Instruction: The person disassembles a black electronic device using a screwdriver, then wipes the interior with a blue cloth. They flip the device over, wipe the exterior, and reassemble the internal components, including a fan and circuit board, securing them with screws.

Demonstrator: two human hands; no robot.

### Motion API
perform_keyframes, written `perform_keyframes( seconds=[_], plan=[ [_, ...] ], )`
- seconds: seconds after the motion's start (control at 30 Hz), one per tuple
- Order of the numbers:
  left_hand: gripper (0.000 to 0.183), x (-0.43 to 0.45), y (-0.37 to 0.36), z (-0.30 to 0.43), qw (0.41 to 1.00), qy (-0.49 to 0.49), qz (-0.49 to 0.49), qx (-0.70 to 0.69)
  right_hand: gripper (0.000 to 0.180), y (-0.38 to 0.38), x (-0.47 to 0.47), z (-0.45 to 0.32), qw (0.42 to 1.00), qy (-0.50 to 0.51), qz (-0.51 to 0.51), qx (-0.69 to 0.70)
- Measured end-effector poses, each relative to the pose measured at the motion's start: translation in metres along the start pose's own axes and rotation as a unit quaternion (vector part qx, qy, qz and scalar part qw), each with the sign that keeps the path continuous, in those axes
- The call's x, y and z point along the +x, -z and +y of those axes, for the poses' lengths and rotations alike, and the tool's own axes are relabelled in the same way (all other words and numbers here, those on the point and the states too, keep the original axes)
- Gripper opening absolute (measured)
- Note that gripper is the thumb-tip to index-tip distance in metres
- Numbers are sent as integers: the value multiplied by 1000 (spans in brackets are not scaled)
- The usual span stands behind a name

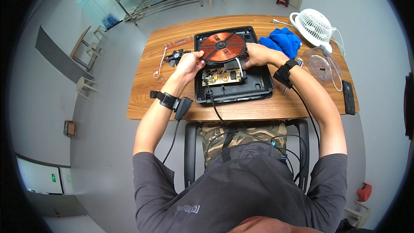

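A round copper induction coil [223,49] on a black frame lies over the upper part of an open black induction cooker base [241,93]. My left hand [190,66] pinches the coil's left rim between thumb and fingers. At the opposite rim, my right hand [258,55] grips the coil's edge, with one digit low beside the dark finned heat sink [233,65]. Below the coil sits a tan circuit board [218,77] with soldered parts. A white lead [239,66] runs down from the coil, and a black power cord [213,103] leaves over the base's front.
Left of the base lie a small black cooling fan [175,57], a narrow circuit strip [179,42] and a white cable [160,63]. To the right are a blue cloth [283,42], a white fan housing [313,27], a clear plastic piece [325,64] and a black strip [348,97].
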State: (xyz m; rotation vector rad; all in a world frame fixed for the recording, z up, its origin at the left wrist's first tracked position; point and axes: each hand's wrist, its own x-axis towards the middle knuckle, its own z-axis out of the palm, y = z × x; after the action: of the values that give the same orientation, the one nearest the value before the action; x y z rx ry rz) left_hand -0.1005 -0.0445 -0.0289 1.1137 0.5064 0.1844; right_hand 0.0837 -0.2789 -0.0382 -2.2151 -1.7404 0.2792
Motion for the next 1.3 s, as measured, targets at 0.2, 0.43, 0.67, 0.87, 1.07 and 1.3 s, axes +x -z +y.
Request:
perform_keyframes(
  seconds=[0.2, 0.43, 0.67, 0.87, 1.07, 1.3],
  plan=[
    [10, -1, -3, 1, 1000, -1, -1, 10, 58, 13, -11, -2, 996, -60, -50, -41],
    [11, 0, -15, -1, 1000, 4, -10, 19, 56, -3, -14, 17, 999, -13, -5, -37],
    [11, 0, -15, -6, 999, 10, -11, 33, 61, -17, -18, 18, 999, 13, 31, 4],
    [11, 0, -8, -12, 999, 21, -13, 40, 55, 6, -17, 20, 999, -28, -41, 16],
    [11, -5, -4, -11, 999, 16, -15, 28, 36, 28, -17, 30, 973, -87, 22, 211],
    [11, -8, -3, -12, 999, 26, -9, 39, 46, 29, -5, 14, 885, -254, 56, 387]
  ],
)
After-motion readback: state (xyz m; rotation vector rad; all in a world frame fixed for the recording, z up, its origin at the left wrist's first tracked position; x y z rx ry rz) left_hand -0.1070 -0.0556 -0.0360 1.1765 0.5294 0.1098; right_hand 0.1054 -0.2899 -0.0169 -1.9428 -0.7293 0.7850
